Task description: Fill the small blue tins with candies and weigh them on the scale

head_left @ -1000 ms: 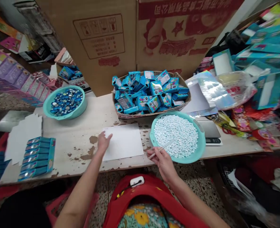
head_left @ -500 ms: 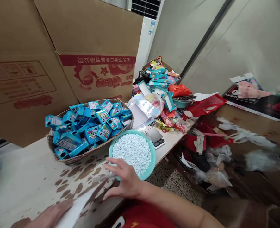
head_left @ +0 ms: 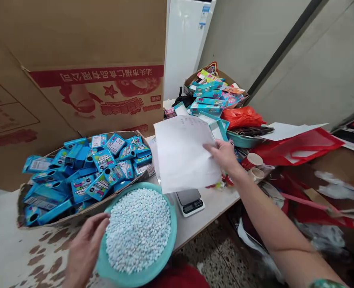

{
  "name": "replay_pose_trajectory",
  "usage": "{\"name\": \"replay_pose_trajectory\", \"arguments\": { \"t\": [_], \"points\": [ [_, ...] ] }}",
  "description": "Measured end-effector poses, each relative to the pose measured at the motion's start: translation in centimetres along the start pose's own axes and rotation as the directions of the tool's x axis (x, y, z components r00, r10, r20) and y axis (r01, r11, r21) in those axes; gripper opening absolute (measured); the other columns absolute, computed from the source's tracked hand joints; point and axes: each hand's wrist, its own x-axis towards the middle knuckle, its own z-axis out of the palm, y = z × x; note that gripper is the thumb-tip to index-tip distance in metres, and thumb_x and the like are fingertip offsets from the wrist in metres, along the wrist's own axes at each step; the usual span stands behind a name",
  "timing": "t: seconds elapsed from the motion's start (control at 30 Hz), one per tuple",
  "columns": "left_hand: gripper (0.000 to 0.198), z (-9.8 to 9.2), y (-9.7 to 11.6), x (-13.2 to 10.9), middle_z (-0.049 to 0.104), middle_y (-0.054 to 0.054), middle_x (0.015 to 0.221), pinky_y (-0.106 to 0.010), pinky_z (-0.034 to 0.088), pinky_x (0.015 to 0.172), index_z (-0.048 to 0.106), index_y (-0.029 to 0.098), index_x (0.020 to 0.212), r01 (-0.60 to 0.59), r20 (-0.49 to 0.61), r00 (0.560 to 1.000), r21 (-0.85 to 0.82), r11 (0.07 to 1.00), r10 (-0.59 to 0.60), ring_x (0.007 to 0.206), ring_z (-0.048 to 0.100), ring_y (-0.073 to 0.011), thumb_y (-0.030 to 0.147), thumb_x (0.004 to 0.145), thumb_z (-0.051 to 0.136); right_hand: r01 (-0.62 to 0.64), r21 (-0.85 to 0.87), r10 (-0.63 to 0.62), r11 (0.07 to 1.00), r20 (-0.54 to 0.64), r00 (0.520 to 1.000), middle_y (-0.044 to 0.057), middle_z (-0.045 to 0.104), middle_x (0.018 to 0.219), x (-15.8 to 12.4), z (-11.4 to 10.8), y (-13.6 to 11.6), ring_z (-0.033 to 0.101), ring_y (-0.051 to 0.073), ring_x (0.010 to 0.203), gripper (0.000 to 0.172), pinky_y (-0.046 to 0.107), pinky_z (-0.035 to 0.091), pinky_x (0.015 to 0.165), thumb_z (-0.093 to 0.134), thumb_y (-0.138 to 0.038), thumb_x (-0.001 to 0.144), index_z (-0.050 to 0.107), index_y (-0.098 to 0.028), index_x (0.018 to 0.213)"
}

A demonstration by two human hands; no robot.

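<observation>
My right hand is closed on the right edge of a white paper sheet, with faint writing near its top. The sheet hangs above the table, just behind a kitchen scale and partly over its pan. Near me sits a turquoise basin full of small pale-blue pellets. At its left rim is my left hand, thumb and fingers drawn together on the edge. Behind it stands a cardboard tray heaped with small blue printed boxes.
A big carton rises behind the tray. Farther back are a box of flattened packaging, an orange-red plastic bag, a second basin and paper cups. The table edge runs along the right, with bags and clutter below.
The white sheet, earlier low at the left by my left hand, is now in my right hand farther forward. My left hand has come to the basin's rim. The view has shifted closer.
</observation>
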Motion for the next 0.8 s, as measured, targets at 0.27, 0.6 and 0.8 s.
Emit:
{"name": "replay_pose_trajectory", "arguments": {
  "t": [0.27, 0.6, 0.8],
  "points": [
    [0.032, 9.2, 3.2, -1.0, 0.069, -0.003, 0.095, -0.027, 0.052, 0.070, 0.065, 0.024, 0.088, -0.058, 0.210, 0.976, -0.030, 0.998, 0.063, 0.084, 0.065, -0.0202, 0.052, 0.079, 0.051, 0.053, -0.528, -0.036, 0.848, 0.043, 0.998, 0.001, 0.057, 0.058, 9.2, -3.6, 7.7, 0.048, 0.015, 0.055, 0.028, 0.026, 0.030, 0.054, 0.060, -0.044, 0.073, 0.060, -0.018, 0.063],
    [0.034, 21.9, 11.8, 6.0, 0.064, -0.007, 0.108, -0.031, 0.046, 0.080, 0.058, 0.021, 0.108, -0.085, 0.321, 0.936, -0.201, 0.976, 0.148, 0.092, 0.060, -0.0204, 0.040, 0.080, 0.055, 0.008, -0.572, 0.026, 0.820, 0.051, 0.998, 0.003, 0.062, 0.062, 11.1, -6.6, 11.2, 0.054, 0.018, 0.059, 0.027, 0.026, 0.033, 0.056, 0.058, -0.043, 0.076, 0.062, -0.018, 0.068],
    [0.051, 33.6, 16.5, 13.9, 0.066, -0.015, 0.094, -0.030, 0.047, 0.067, 0.060, 0.009, 0.104, 0.276, 0.277, 0.944, -0.371, 0.887, -0.178, 0.082, 0.062, -0.0227, 0.044, 0.068, 0.068, 0.024, -0.636, 0.033, 0.772, 0.079, 0.996, 0.003, 0.063, 0.062, 10.6, -6.9, 12.8, 0.055, 0.018, 0.060, 0.029, 0.026, 0.033, 0.056, 0.054, -0.044, 0.078, 0.063, -0.018, 0.069]
  ]
}}
